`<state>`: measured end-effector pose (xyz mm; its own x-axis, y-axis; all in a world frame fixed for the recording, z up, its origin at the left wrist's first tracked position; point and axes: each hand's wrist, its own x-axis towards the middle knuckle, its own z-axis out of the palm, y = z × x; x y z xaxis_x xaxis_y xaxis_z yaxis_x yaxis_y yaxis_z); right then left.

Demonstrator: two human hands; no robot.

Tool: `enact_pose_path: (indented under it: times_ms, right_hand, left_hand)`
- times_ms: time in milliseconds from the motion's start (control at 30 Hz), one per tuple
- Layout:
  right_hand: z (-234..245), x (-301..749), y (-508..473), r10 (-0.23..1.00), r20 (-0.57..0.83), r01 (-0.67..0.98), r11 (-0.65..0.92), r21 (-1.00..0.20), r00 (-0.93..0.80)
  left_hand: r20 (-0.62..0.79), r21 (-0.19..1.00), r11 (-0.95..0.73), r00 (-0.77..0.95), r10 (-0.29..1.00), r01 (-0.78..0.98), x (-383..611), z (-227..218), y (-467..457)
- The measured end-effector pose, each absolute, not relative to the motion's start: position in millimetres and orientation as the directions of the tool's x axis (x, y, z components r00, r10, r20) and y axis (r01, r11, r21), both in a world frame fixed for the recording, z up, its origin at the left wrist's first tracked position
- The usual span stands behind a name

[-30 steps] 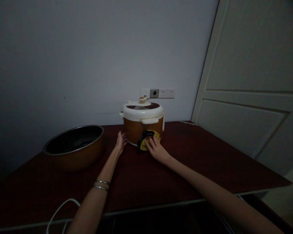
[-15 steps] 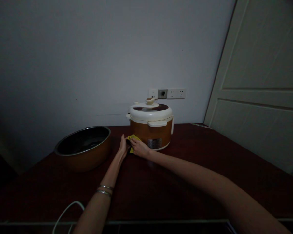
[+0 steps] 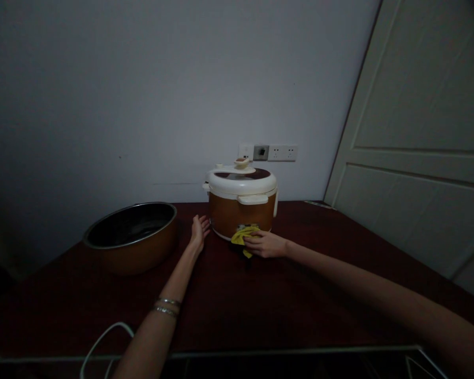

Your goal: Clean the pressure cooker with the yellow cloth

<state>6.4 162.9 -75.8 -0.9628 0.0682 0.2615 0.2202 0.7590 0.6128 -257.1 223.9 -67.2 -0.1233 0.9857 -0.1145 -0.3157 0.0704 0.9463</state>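
Note:
A brown and white electric pressure cooker (image 3: 237, 208) stands on the dark red table, its lid on. My right hand (image 3: 265, 244) grips a yellow cloth (image 3: 243, 235) and holds it against the cooker's lower front, over part of the label there. To the left of the cooker, my left hand (image 3: 200, 231) is open with its fingers apart, close by the cooker's lower side; whether the fingertips touch it I cannot tell. Two silver bangles circle my left wrist.
A wide brown pot with a dark inside (image 3: 136, 260) sits at the left of the table (image 3: 229, 310). A white cord (image 3: 106, 332) loops over the front edge. Wall sockets (image 3: 283, 153) are behind the cooker, and a pale door (image 3: 414, 158) is at the right.
My right hand has moved right with the yellow cloth, from beside my left hand to the cooker's label. My left hand now stands apart, holding nothing.

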Motion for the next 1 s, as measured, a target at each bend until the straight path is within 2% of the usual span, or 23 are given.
enact_pose_path:
  times_ms: [133,300,467,600,667,700,767,800,833,900,933,1000]
  right_hand:
    - [-70,32,164,0.131,0.206,0.229,0.780,0.583,-0.970]
    - [-75,63,168,0.223,0.254,0.332,0.751,0.571,-0.941]
    - [-84,112,170,0.479,0.296,0.558,0.628,0.543,-0.826]
    - [-87,136,160,0.602,0.431,0.740,0.530,0.414,-0.672]
    - [-89,132,149,0.626,0.541,0.818,0.516,0.254,-0.562]
    - [-90,125,143,0.631,0.609,0.847,0.514,0.135,-0.480]
    - [-90,105,131,0.649,0.711,0.831,0.530,-0.166,-0.272]
    - [-88,92,124,0.674,0.722,0.773,0.539,-0.334,-0.158]
    - [-85,78,118,0.723,0.688,0.679,0.537,-0.501,-0.064]
    - [-76,51,104,0.851,0.520,0.402,0.454,-0.795,0.069]
    - [-70,38,98,0.905,0.417,0.247,0.387,-0.889,0.085]
    - [-58,17,85,0.960,0.271,-0.023,0.273,-0.962,0.069]
  left_hand:
    - [-0.097,0.950,0.056,-0.120,0.988,-0.306,-257,-64,220]
    - [-0.095,0.952,0.051,-0.133,0.987,-0.302,-256,-63,219]
    - [-0.085,0.955,0.037,-0.152,0.985,-0.294,-254,-63,219]
    - [-0.027,0.960,-0.045,-0.252,0.967,-0.275,-253,-59,219]
    - [0.036,0.958,-0.134,-0.354,0.935,-0.255,-255,-53,218]
    - [0.068,0.954,-0.180,-0.409,0.910,-0.241,-256,-49,217]
    - [0.161,0.934,-0.300,-0.521,0.838,-0.194,-259,-38,213]
    - [0.227,0.914,-0.374,-0.565,0.793,-0.158,-260,-33,210]
    - [0.301,0.884,-0.452,-0.596,0.744,-0.118,-260,-27,206]
    - [0.453,0.803,-0.595,-0.609,0.651,-0.040,-259,-19,193]
    - [0.519,0.761,-0.648,-0.592,0.617,-0.009,-257,-15,186]
    - [0.627,0.696,-0.716,-0.523,0.577,0.045,-252,-12,170]
